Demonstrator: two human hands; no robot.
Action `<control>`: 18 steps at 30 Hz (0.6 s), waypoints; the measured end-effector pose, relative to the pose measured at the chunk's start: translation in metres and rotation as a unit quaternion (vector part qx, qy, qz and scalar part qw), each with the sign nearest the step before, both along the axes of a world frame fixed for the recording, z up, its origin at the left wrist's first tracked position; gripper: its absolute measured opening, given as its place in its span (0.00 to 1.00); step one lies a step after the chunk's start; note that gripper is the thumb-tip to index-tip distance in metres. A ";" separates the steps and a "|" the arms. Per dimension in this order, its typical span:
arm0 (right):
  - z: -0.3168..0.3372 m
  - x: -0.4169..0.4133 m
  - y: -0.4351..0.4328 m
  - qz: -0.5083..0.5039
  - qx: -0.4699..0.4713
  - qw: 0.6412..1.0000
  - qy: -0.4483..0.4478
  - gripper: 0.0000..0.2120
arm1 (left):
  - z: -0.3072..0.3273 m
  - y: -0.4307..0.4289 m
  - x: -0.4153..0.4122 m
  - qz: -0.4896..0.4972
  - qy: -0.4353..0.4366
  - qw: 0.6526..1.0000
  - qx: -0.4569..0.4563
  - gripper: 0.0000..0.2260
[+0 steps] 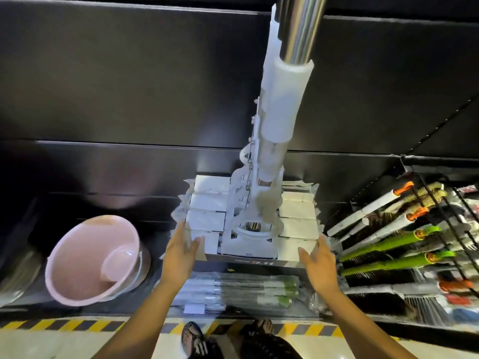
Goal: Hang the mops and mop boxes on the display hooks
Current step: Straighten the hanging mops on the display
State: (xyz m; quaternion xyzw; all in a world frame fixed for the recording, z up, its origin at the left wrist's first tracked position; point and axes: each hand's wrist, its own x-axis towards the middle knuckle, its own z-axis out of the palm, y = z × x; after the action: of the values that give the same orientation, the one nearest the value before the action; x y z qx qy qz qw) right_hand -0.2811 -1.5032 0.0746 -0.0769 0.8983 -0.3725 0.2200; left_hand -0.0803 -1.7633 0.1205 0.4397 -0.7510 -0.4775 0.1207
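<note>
A mop [278, 104] with a steel pole and a white plastic wringer sleeve hangs down in front of the black display panel. Its white sponge head [207, 218], wrapped in clear plastic, spreads wide at the bottom, with a card label along the near edge. My left hand [180, 255] is at the head's near left corner with straight fingers. My right hand [320, 263] is at the near right corner, fingers straight too. Neither hand grips anything. I cannot tell whether the fingertips touch the wrapping. The hook at the pole's top is out of view.
A pink bucket [85, 265] holding a smaller bowl lies tilted on the low shelf at the left. Bagged mop parts with green ends [248, 291] lie under the mop head. Brooms and brushes [388, 244] hang on a wire rack at the right. My feet stand behind yellow-black floor tape [64, 325].
</note>
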 end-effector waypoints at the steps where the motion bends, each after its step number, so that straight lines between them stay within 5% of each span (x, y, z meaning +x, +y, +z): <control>1: 0.004 -0.003 0.001 -0.020 -0.025 0.999 -0.006 0.34 | 0.002 -0.003 -0.001 0.009 0.016 1.000 0.017 0.27; 4: 0.013 -0.014 -0.001 -0.013 -0.059 0.998 -0.004 0.27 | -0.002 -0.014 0.000 0.030 0.037 0.995 0.082 0.26; 7: 0.014 -0.015 -0.005 0.008 -0.063 0.998 0.013 0.33 | -0.011 -0.017 0.000 0.033 0.056 0.990 0.125 0.25; 13: 0.001 -0.011 -0.002 0.014 -0.103 0.995 0.006 0.23 | -0.017 -0.006 -0.002 0.044 0.100 0.980 0.165 0.26; 18: 0.004 -0.010 0.002 0.029 -0.127 0.991 0.004 0.25 | -0.025 -0.005 0.004 0.033 0.100 0.983 0.149 0.28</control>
State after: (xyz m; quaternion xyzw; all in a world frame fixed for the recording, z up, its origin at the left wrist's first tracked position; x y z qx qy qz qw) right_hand -0.2913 -1.5016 0.0785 -0.1319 0.8417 -0.4770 0.2158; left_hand -0.0759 -1.7683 0.0953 0.4277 -0.6403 -0.6216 0.1440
